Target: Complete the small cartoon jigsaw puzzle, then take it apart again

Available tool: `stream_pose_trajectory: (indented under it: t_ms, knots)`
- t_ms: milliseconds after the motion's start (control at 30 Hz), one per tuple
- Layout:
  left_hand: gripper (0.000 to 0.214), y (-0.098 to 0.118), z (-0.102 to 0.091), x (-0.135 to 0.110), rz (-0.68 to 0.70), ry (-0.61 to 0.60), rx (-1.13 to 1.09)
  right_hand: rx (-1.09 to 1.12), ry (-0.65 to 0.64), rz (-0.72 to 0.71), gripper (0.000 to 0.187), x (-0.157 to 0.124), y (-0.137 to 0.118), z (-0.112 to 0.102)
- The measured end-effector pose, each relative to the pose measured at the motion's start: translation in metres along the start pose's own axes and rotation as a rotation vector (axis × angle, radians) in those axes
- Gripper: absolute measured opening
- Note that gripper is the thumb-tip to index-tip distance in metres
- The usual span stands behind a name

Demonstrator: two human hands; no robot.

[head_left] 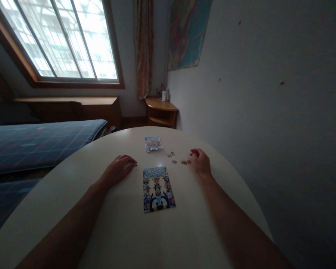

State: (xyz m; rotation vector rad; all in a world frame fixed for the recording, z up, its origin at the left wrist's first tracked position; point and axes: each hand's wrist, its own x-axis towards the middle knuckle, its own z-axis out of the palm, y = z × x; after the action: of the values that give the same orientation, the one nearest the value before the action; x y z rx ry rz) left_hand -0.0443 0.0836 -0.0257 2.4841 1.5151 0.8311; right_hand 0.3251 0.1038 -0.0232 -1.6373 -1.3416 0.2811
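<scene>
White tabletop (pixel 123 231) curves around me, the puzzle board (pixel 159 189) at twelve o'clock, probably central so both hands reach it. At eleven, my left hand (pixel 120 167) bends its fingers by a small piece (pixel 135 163); I cannot tell whether they grip it. At one, my right hand (pixel 201 163) curls loosely beside scattered pieces (pixel 184 161), its hold unclear. Beyond, at twelve, lies a picture sheet (pixel 153 144); farther, a corner shelf (pixel 161 105), then the window (pixel 70 41) at eleven.

apparently free tabletop (pixel 156 239) nearside of puzzle (pixel 159 189)
</scene>
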Motion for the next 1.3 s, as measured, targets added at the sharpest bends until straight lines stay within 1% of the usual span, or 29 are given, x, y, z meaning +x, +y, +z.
stream_pose_trajectory:
  t_ms: [100,267,433,567,633,767,933,1033,1133,1200,1300]
  knots:
    - [0.024,0.000,0.001,0.000,-0.002,0.000,0.004,-0.007,0.020,0.030,0.031,0.003,0.002,-0.004]
    - [0.024,0.001,0.000,0.001,-0.015,-0.002,0.009,-0.010,-0.039,0.044,0.028,0.004,0.001,-0.005]
    - [0.024,0.005,0.000,0.000,-0.018,0.008,0.008,-0.020,-0.064,0.036,0.026,0.002,0.001,-0.004]
    - [0.023,0.008,0.000,-0.002,-0.001,0.003,0.029,-0.118,-0.060,-0.002,0.024,-0.001,0.001,-0.004]
    - [0.022,0.009,-0.001,-0.003,0.009,-0.002,0.030,-0.178,-0.080,-0.020,0.022,-0.003,-0.002,-0.007]
    - [0.021,0.011,-0.001,-0.004,0.017,-0.002,0.011,-0.267,-0.211,-0.034,0.017,-0.007,-0.007,-0.021]
    - [0.023,0.012,0.002,-0.003,0.001,-0.003,0.004,-0.289,-0.371,-0.110,0.020,-0.005,-0.010,-0.040]
    - [0.024,0.014,0.006,-0.001,0.003,0.018,0.009,-0.322,-0.451,-0.118,0.018,-0.002,-0.014,-0.043]
    - [0.023,0.016,0.009,-0.001,0.012,0.030,0.036,-0.349,-0.528,-0.107,0.020,0.000,-0.019,-0.042]
    - [0.024,0.016,0.009,-0.002,-0.001,0.029,0.045,-0.349,-0.559,-0.122,0.021,-0.001,-0.019,-0.042]
    - [0.030,0.014,0.010,-0.002,-0.035,0.013,0.034,-0.330,-0.529,-0.194,0.023,-0.003,-0.014,-0.042]
